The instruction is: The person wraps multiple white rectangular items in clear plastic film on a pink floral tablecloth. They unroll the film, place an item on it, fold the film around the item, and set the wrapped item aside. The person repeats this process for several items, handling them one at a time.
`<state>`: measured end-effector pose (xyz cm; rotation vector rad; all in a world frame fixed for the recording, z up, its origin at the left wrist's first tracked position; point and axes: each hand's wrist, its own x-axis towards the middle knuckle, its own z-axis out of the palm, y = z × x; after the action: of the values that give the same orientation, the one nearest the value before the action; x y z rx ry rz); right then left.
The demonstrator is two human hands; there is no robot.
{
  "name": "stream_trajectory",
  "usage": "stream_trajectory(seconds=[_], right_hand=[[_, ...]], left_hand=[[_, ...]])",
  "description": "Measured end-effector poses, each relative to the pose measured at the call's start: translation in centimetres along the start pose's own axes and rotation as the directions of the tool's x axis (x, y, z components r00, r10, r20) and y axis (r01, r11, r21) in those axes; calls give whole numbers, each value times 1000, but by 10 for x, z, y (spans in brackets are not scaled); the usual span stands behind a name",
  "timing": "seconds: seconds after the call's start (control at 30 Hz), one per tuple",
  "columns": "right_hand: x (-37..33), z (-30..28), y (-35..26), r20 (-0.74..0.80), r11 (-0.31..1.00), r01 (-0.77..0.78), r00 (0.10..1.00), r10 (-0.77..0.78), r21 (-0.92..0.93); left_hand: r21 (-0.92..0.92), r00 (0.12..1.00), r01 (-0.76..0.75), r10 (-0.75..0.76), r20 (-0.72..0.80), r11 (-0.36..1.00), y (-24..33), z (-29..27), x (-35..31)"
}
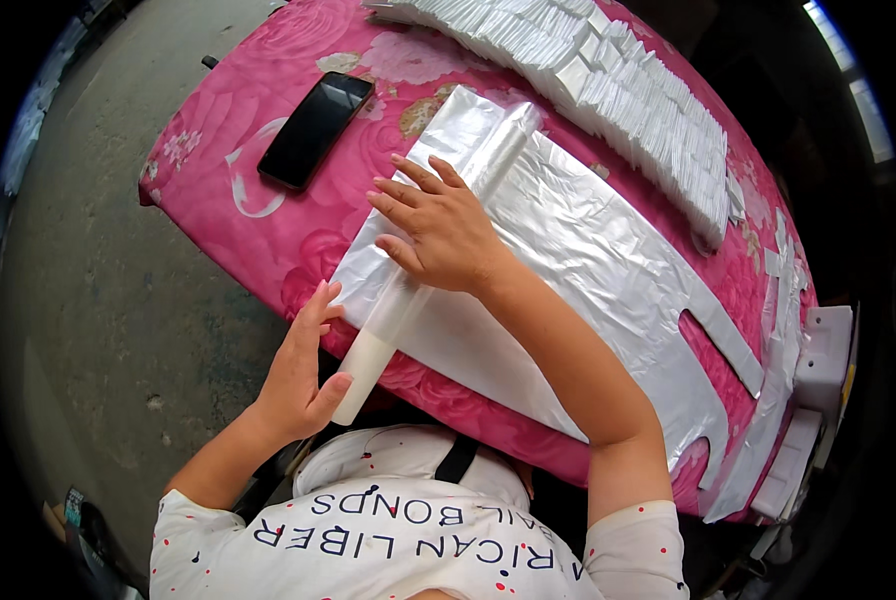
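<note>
in the head view, a person's right hand (438,225) lies palm down, fingers spread, pressing rather than gripping, over a pale roller (368,365) at the centre of the frame. the left hand (303,375) is loosely open at the roller's lower end, its thumb touching or just beside it. the roller, apparently stiff, smooth and apt to turn, slants from lower centre to upper centre; its bare lower end looks the best hold. silvery film (588,240), likely light, limp, slippery and easily creased, stretches across pink floral cloth (208,190), its cut-outs toward the lower right; its edges offer purchase.
</note>
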<state>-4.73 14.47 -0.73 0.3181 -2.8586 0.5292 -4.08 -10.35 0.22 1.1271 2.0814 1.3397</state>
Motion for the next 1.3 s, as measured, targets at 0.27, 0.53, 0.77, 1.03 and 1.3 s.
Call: stream_trajectory(seconds=[0.27,0.53,0.77,1.03,1.3], right_hand=[[38,37,-14,-543,823,-481,622,564,304],[-9,-6,-20,119,-425,288,693,711,858],[-63,-57,-15,5,-336,406,632,775,850],[-117,-46,-54,45,-134,174,441,897,976],[-199,-50,29,-54,47,33,259,964,998]], left_hand=[[344,924,341,-380,49,875,10,7,0],[-797,805,585,8,593,150,18,20,-10],[-573,561,794,120,819,200,30,46,20],[-292,786,562,-389,480,774,46,86,26],[-277,377,865,-177,909,419,13,75,11]])
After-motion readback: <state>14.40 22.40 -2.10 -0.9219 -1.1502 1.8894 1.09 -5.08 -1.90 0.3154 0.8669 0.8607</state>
